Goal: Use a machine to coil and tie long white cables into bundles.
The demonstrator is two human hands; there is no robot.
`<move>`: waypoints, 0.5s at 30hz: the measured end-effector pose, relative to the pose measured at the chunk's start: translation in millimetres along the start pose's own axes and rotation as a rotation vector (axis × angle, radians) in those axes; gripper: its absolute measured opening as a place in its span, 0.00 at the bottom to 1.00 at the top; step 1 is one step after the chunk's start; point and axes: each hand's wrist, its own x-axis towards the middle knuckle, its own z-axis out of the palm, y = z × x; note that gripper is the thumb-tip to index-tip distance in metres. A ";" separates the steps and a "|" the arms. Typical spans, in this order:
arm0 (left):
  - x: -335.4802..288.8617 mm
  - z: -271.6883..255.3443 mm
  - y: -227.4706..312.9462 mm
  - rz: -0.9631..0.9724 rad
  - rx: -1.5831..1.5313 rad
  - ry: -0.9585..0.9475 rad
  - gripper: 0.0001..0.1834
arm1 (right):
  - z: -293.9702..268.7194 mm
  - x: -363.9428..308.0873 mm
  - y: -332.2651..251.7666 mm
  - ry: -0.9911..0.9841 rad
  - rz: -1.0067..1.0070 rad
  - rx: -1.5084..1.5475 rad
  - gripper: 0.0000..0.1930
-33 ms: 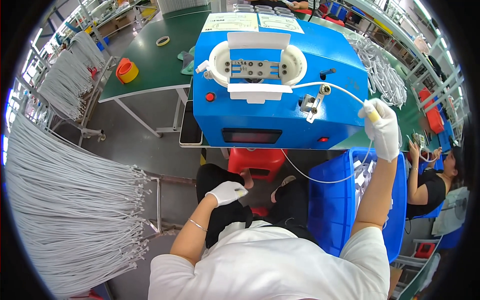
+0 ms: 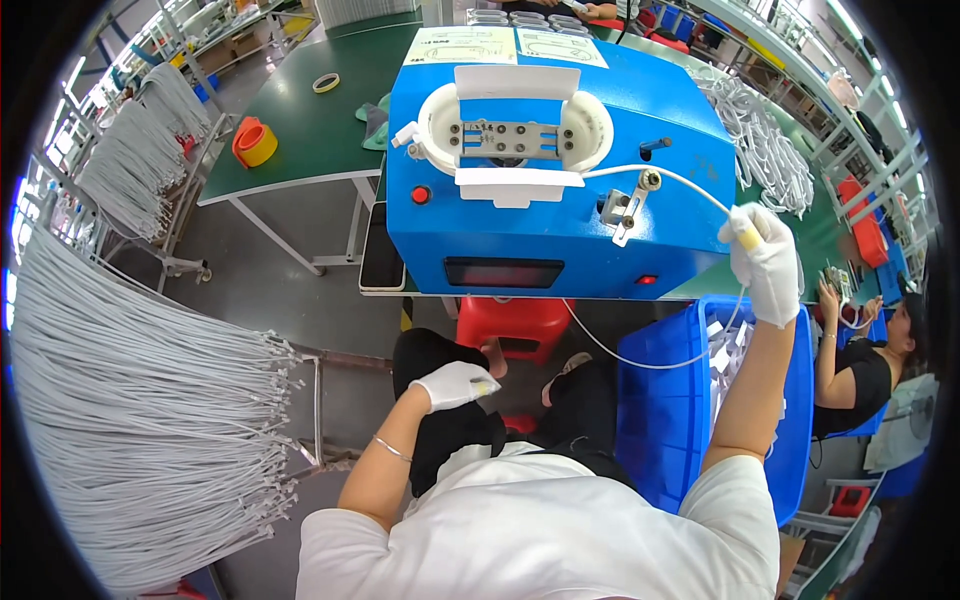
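Right hand (image 2: 765, 262) grips a white cable (image 2: 660, 175) beside the blue machine (image 2: 540, 150) on the green tabletop (image 2: 310, 130); left hand (image 2: 455, 385) rests loosely closed, empty, on the lap.

Free room and obstacles around the blue machine (image 2: 540, 215)

Open floor (image 2: 290, 290) lies to the person's left, bounded by hanging white cables (image 2: 130, 400). The red stool (image 2: 515, 325) fills the gap under the machine's front. To the right, the blue bin (image 2: 665, 400) and a slack white cable (image 2: 640, 362) block the way beside the raised right hand (image 2: 765, 260).
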 end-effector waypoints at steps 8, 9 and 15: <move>-67.0 -140.0 148.1 0.524 -0.246 -0.178 0.13 | 25.1 -3.5 -12.6 -0.011 -0.060 -0.106 0.16; -79.7 -156.4 162.7 0.574 -0.233 -0.069 0.11 | 29.7 4.1 -8.3 0.018 -0.224 -0.219 0.14; -59.5 -231.6 248.4 0.869 0.261 0.724 0.09 | 51.4 87.0 -43.2 0.265 -0.966 -0.666 0.05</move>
